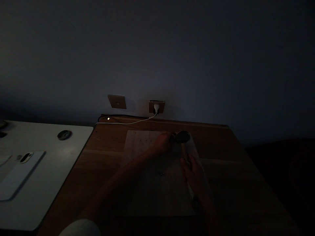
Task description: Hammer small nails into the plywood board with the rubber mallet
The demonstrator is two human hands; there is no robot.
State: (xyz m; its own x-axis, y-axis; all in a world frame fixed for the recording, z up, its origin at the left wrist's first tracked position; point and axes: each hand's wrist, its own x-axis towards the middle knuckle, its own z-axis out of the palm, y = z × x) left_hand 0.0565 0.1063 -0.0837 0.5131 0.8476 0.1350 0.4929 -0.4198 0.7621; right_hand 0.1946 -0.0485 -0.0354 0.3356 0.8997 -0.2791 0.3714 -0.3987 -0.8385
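Head view, very dim: the right hand [194, 173] is wrapped around the wooden handle of a hammer [183, 141], fingers pressed together about the shaft, and the dark head lies just beyond those fingers, low over a pale board [140, 144]. The left hand [162, 143] reaches forward with its fingers bunched right beside the hammer head, seemingly pinching something small against the board; whether that is a nail cannot be told in this light. The board rests on a brown tabletop [221, 154]. Well to the left of the fingers lie a white surface [61, 164] and a phone [18, 173], and beyond them a plug [156, 108] sits in a wall socket. The step in hand looks like setting up a strike. The next move would call for a short, controlled tap that keeps clear of the left fingertips.
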